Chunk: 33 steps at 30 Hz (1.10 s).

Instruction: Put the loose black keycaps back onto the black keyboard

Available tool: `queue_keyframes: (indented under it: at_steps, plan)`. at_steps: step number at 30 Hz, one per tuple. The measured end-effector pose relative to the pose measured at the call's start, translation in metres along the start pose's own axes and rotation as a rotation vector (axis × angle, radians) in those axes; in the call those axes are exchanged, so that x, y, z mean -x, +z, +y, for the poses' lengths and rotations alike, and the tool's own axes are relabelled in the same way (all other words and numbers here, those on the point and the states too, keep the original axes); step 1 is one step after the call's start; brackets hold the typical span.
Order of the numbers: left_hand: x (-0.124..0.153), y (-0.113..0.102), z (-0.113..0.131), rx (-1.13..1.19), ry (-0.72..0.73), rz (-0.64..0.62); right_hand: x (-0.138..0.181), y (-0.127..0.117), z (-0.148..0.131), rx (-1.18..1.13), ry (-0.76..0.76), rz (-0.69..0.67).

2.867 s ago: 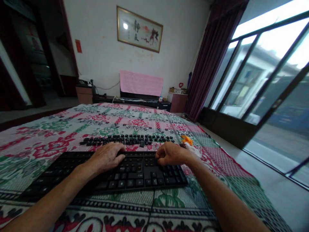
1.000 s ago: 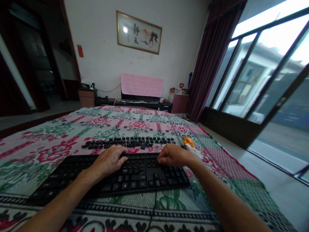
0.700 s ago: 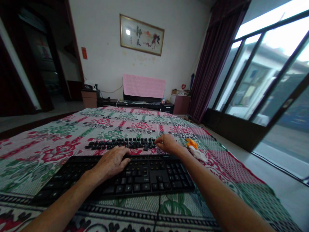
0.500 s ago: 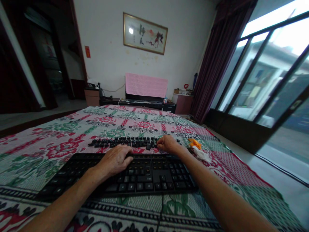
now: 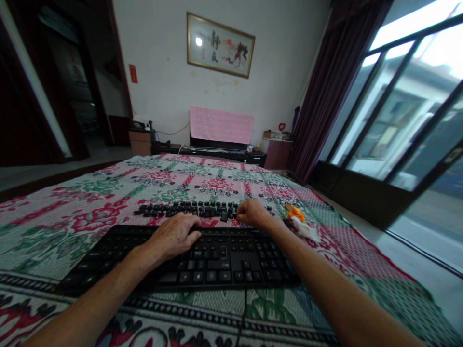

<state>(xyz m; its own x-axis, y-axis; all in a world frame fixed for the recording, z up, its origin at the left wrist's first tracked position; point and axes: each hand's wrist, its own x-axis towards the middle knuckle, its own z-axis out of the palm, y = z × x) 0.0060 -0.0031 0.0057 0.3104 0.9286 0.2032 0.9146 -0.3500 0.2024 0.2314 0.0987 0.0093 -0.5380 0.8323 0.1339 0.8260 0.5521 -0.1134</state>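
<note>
A black keyboard [image 5: 249, 262] lies across the bedspread in front of me; several of its key positions are bare, with small stems showing in the upper part. My left hand [image 5: 177, 236] rests on its far edge, thumb apart and the other fingertips partly hidden. Beyond the keyboard, loose black keycaps [image 5: 208, 210] are spread in rough rows. At the right part of these rows, my right hand [image 5: 252, 212] is closed, fingertips pinched on a dark keycap that is mostly hidden.
A patterned bedspread [image 5: 152, 193] covers the surface. Right of my right hand lie an orange cloth [image 5: 295, 212] and a crumpled white one [image 5: 306, 230]. Farther off stand a low dark cabinet [image 5: 220, 153] and a pink-covered screen [image 5: 221, 124]; a glass door [image 5: 383, 120] is at right.
The view has tilted down slightly and shifted a little. Both hands stay in about the same places, the right still pinched at the loose keycaps.
</note>
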Motion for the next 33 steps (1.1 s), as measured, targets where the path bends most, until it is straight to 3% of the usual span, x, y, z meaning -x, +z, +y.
queue_keyframes:
  at_steps: [10,16,24,33]
  plan:
    - [0.000,-0.001,0.001,0.008,-0.002,0.001,0.003,0.000,0.002,-0.072,-0.005,0.029]
    - [0.000,0.000,0.001,0.016,0.002,0.000,0.030,-0.010,0.008,-0.231,-0.156,0.150]
    - [0.000,-0.002,0.001,0.013,-0.008,0.002,0.053,-0.023,-0.008,-0.191,-0.265,0.165]
    - [0.000,-0.002,0.002,0.012,-0.015,-0.012,0.064,-0.029,-0.012,-0.161,-0.285,0.138]
